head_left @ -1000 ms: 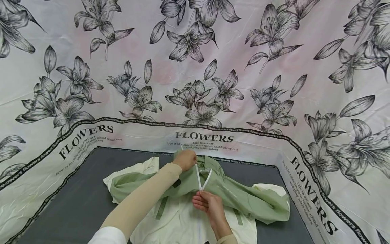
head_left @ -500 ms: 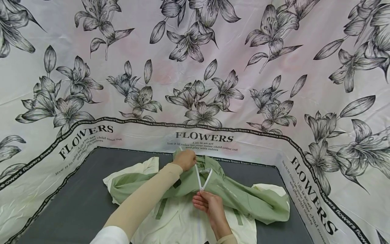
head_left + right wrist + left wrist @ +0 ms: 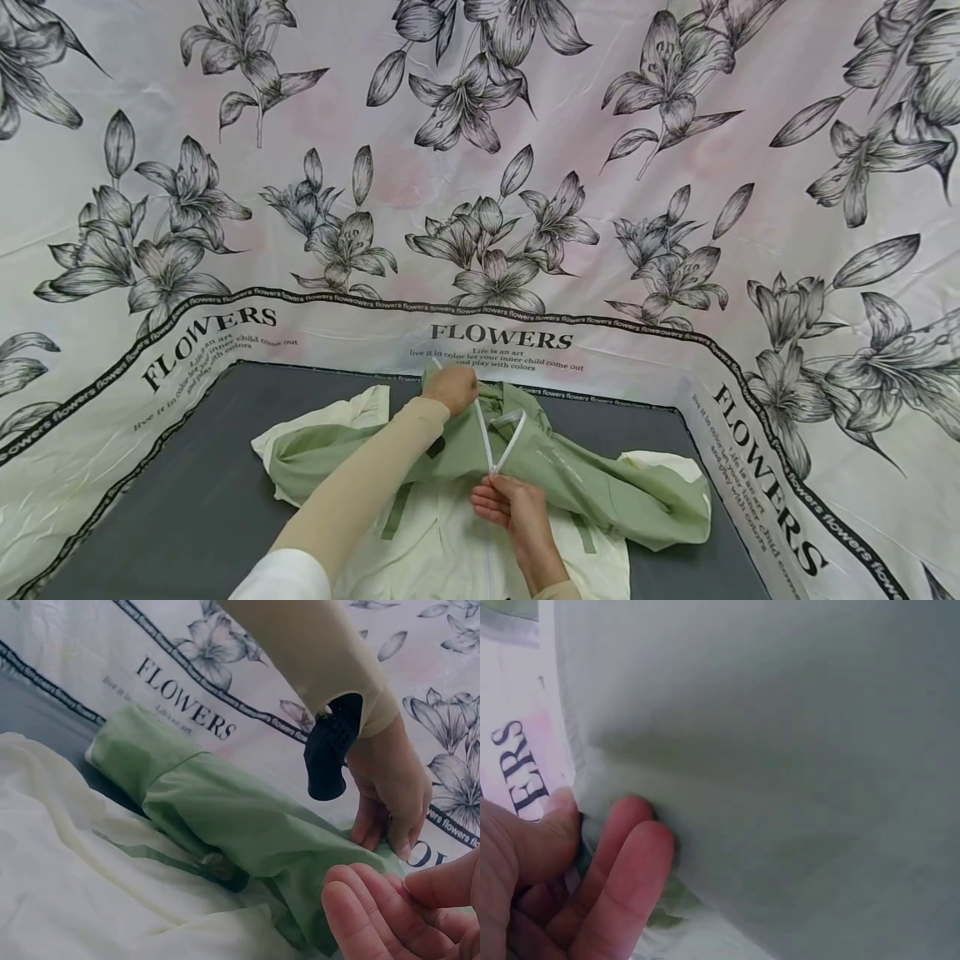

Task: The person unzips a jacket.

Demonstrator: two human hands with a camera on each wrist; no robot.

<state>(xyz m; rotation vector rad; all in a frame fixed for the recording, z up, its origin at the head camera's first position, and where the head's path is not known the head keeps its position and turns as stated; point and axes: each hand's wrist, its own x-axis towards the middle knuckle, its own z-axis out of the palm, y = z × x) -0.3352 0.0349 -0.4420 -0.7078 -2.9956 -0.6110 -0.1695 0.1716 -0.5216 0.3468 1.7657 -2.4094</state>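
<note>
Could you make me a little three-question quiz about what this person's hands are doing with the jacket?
1. True or false: the left hand grips the green collar end of the jacket.
2. What does the right hand pinch? A) a sleeve cuff B) the spot where the white zipper halves meet C) the floral cloth
3. Fill in: the jacket lies on a dark ____ surface.

Key: 1 true. 2 B; above that grip the zipper halves spread in a V. 3 grey.
</note>
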